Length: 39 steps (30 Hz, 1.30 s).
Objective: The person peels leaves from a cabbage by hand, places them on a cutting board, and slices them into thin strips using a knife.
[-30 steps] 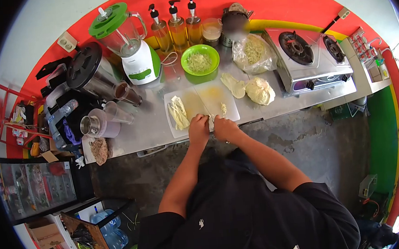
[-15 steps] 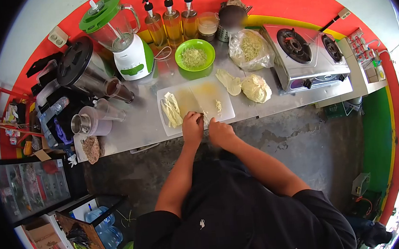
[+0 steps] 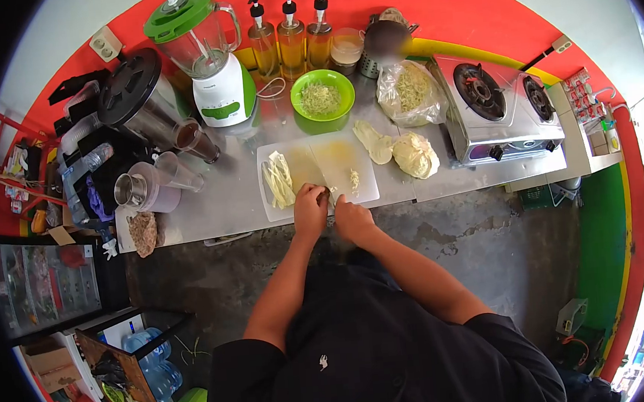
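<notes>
A white cutting board (image 3: 362, 186) lies at the counter's front edge. My left hand (image 3: 310, 208) rests on it with curled fingers, pressing a piece of cabbage that is mostly hidden beneath them. Close on its right, my right hand (image 3: 354, 219) is closed in a fist around a knife; the handle is covered and the blade hardly shows. Pale bits lie by the fingertips. A small heap of cabbage shreds (image 3: 354, 179) sits to the right, and a bundle of cabbage strips (image 3: 278, 179) lies at the board's left.
Behind the board stands a green bowl (image 3: 349, 99) of shreds. Cabbage (image 3: 415, 156), a bag of shreds (image 3: 413, 88) and a gas stove (image 3: 507, 103) are to the right. A blender (image 3: 219, 96), pump bottles (image 3: 292, 48) and pitchers (image 3: 129, 99) stand at the back and left.
The view has shifted slightly, so the counter items sit a little further right and lower. Both hands stay at nearly the same place on the board, their fingers still closed.
</notes>
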Motion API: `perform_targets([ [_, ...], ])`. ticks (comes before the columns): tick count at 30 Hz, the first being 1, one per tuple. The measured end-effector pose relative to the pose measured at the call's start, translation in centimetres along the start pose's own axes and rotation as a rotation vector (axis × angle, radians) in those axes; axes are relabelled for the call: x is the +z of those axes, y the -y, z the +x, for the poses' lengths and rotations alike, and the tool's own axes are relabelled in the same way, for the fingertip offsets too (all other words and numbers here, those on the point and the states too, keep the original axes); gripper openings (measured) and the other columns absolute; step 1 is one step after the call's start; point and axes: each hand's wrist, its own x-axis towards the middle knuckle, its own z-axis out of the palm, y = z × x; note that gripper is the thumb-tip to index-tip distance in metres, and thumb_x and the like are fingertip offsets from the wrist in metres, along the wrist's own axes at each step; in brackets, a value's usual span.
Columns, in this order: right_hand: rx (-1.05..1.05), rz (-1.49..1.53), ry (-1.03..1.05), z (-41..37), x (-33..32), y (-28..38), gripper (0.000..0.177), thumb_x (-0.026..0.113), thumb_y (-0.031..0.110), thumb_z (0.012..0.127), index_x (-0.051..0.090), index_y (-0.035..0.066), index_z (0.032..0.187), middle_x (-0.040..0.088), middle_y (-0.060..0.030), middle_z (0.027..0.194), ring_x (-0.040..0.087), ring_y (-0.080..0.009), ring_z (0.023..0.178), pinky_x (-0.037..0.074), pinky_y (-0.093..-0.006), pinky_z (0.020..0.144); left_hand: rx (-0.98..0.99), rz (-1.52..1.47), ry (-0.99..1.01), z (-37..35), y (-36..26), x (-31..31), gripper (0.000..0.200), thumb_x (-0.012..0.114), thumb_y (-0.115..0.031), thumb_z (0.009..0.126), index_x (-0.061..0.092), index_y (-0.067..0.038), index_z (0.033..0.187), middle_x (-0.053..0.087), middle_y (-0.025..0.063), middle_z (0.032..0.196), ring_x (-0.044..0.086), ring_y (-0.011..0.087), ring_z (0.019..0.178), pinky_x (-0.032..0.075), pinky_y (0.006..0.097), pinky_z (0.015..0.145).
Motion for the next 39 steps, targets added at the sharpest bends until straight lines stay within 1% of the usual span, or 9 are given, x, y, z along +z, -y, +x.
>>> perform_targets([
  [4, 0.0, 0.038, -0.018, 1.2, -0.4, 0.0, 0.035, 0.065, 0.015, 0.088, 0.051, -0.006, 0.113, 0.072, -0.0278, 0.101, 0.072, -0.0419, 0.099, 0.058, -0.048, 0.086, 0.016, 0.004, 0.018, 0.1, 0.1, -0.2, 0.008, 0.068, -0.005, 0.087, 0.07, 0.0, 0.093, 0.062, 0.0158, 0.091, 0.062, 0.0354, 0.084, 0.049, 0.0439, 0.075],
  [6, 0.002, 0.04, -0.014, 1.2, -0.6, -0.1, 0.039, 0.066, 0.017, 0.088, 0.049, -0.006, 0.114, 0.071, -0.0287, 0.102, 0.071, -0.043, 0.1, 0.057, -0.0493, 0.088, 0.087, 0.052, -0.026, 0.2, 0.1, -0.2, 0.007, 0.071, -0.004, 0.086, 0.07, 0.0, 0.092, 0.061, 0.0143, 0.089, 0.065, 0.0285, 0.074, 0.053, 0.0369, 0.068],
  [10, 0.035, 0.018, 0.047, 0.4, 0.0, -0.1, 0.04, 0.066, 0.018, 0.089, 0.049, -0.006, 0.115, 0.071, -0.0289, 0.103, 0.071, -0.0426, 0.101, 0.057, -0.0497, 0.089, 0.058, 0.034, -0.021, 0.3, -0.3, -0.3, 0.008, 0.071, -0.004, 0.086, 0.068, 0.0, 0.091, 0.061, 0.0141, 0.089, 0.064, 0.0281, 0.073, 0.052, 0.037, 0.067],
  [12, 0.052, 0.012, 0.047, 0.8, 0.2, -0.2, 0.04, 0.066, 0.019, 0.089, 0.049, -0.006, 0.115, 0.071, -0.0292, 0.103, 0.071, -0.0426, 0.103, 0.056, -0.05, 0.09, -0.017, -0.033, -0.014, 0.1, -0.8, -0.4, 0.007, 0.069, -0.004, 0.087, 0.066, 0.001, 0.092, 0.06, 0.0157, 0.09, 0.063, 0.0338, 0.078, 0.049, 0.0427, 0.072],
  [22, 0.008, 0.012, 0.054, 0.9, 0.4, -0.6, 0.047, 0.071, 0.025, 0.088, 0.047, -0.005, 0.116, 0.071, -0.0287, 0.105, 0.07, -0.0436, 0.102, 0.057, -0.0496, 0.088, 0.037, -0.042, 0.007, 0.2, -0.2, -0.6, 0.007, 0.069, -0.003, 0.088, 0.066, 0.002, 0.092, 0.059, 0.0162, 0.092, 0.064, 0.0343, 0.08, 0.051, 0.0422, 0.072],
  [27, 0.026, 0.074, 0.018, 1.5, 0.8, -0.7, 0.045, 0.071, 0.025, 0.088, 0.047, -0.004, 0.113, 0.07, -0.0298, 0.104, 0.07, -0.0446, 0.101, 0.057, -0.0507, 0.087, 0.033, 0.08, 0.053, 0.6, -0.3, -0.7, 0.009, 0.07, -0.006, 0.085, 0.069, 0.001, 0.092, 0.061, 0.0175, 0.094, 0.064, 0.0367, 0.085, 0.051, 0.0451, 0.076],
  [30, -0.052, 0.089, -0.044, 1.3, 0.6, -1.9, 0.044, 0.071, 0.025, 0.089, 0.047, -0.003, 0.112, 0.07, -0.0304, 0.103, 0.07, -0.0457, 0.098, 0.057, -0.052, 0.086, 0.055, 0.206, 0.078, 0.6, -1.2, -0.9, 0.014, 0.071, -0.006, 0.084, 0.069, -0.001, 0.096, 0.063, 0.0167, 0.093, 0.064, 0.0369, 0.089, 0.051, 0.0458, 0.079],
  [33, -0.041, 0.125, -0.033, 0.3, 0.9, -3.3, 0.044, 0.071, 0.026, 0.089, 0.047, -0.002, 0.112, 0.07, -0.0299, 0.101, 0.07, -0.0471, 0.096, 0.056, -0.0539, 0.085, 0.13, 0.3, 0.06, 0.4, -1.7, -1.1, 0.018, 0.072, -0.006, 0.082, 0.069, -0.001, 0.1, 0.064, 0.0149, 0.092, 0.063, 0.0364, 0.091, 0.051, 0.0451, 0.082],
  [39, 0.094, 0.17, -0.119, -0.8, 0.4, -4.5, 0.044, 0.07, 0.027, 0.089, 0.046, -0.003, 0.112, 0.07, -0.0303, 0.097, 0.069, -0.0486, 0.095, 0.054, -0.0566, 0.083, 0.016, 0.15, 0.135, 1.7, -1.2, -1.8, 0.022, 0.075, -0.005, 0.081, 0.068, -0.001, 0.101, 0.065, 0.0141, 0.092, 0.064, 0.0358, 0.092, 0.051, 0.0442, 0.082],
])
